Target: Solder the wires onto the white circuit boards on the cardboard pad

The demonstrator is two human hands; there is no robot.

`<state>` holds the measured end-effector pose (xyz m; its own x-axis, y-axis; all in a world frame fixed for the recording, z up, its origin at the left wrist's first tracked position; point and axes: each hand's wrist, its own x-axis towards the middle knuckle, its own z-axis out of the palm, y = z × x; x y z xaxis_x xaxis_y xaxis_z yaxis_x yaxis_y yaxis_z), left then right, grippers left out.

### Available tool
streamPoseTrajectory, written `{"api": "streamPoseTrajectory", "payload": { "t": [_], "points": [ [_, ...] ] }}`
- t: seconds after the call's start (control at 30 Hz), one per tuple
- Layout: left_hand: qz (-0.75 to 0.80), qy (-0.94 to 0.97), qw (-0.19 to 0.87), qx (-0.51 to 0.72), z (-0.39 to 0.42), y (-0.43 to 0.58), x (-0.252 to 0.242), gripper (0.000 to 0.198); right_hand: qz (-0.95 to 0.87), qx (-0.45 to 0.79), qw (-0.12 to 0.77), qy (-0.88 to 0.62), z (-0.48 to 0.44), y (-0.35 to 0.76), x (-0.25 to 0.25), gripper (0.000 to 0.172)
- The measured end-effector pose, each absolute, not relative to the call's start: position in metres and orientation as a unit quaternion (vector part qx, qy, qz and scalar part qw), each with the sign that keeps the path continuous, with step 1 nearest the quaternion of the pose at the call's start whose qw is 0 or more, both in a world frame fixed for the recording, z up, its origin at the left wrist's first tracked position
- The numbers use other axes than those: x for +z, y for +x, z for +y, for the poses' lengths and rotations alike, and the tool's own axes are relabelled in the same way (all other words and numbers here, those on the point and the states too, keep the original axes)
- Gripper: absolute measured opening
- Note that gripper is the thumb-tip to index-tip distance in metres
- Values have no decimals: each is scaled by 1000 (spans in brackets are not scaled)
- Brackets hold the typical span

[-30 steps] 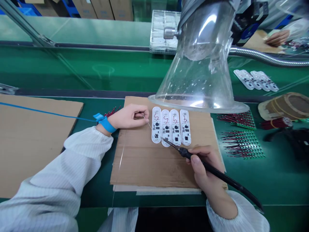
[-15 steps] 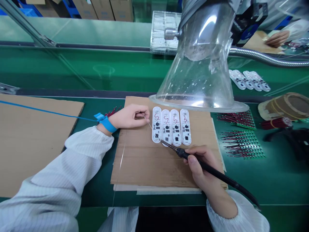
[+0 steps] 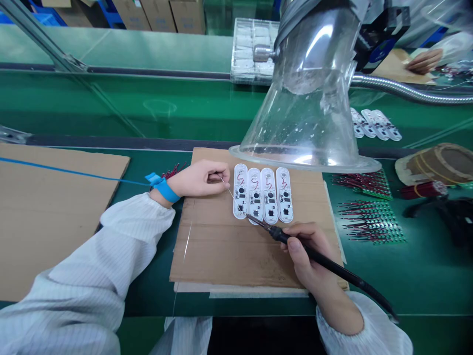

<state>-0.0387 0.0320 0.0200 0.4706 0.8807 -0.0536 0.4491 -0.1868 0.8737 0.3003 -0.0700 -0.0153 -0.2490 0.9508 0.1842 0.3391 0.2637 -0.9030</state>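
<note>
Several white LED circuit boards (image 3: 263, 195) lie side by side on a cardboard sheet (image 3: 207, 256), four in all, each with a small red wire loop. My left hand (image 3: 195, 178) pinches a thin solder wire (image 3: 232, 195), whose end reaches the lower part of the leftmost board (image 3: 240, 191). My right hand (image 3: 306, 250) grips a black soldering iron (image 3: 318, 251) like a pen. Its metal tip (image 3: 254, 219) rests at the lower part of the leftmost board, next to the solder end. A blue wrist strap (image 3: 162, 188) circles my left wrist.
A clear plastic fume hood (image 3: 306, 103) hangs just above the boards. Green strips of red-and-black wired parts (image 3: 371, 222) lie to the right. More white boards (image 3: 375, 124) sit on the green belt behind. A co-worker's hand (image 3: 424, 61) shows top right.
The soldering iron tip has moved slightly left onto the leftmost board. The white boards at the upper right have slid left along the belt. My left hand has barely moved.
</note>
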Motion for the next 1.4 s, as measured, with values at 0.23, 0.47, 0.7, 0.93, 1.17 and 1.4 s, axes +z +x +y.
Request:
{"api": "streamPoseTrajectory", "payload": {
  "t": [0.23,0.47,0.7,0.93,1.17,1.4],
  "points": [
    [448,739,444,238,33,-39,19,21,-704,383,384,-459,-69,300,-12,13],
    [445,741,444,235,33,-41,19,21,-696,392,392,-455,-69,298,-13,14],
    [444,744,444,227,33,-41,18,21,-711,383,382,-449,-67,296,-10,15],
    [447,736,457,221,33,-41,20,20,-704,391,386,-450,-68,297,-12,15],
    [448,742,450,217,33,-41,20,20,-717,369,373,-459,-67,297,-13,15],
    [446,737,458,218,33,-40,22,20,-718,365,376,-457,-67,296,-14,15]
  ]
}}
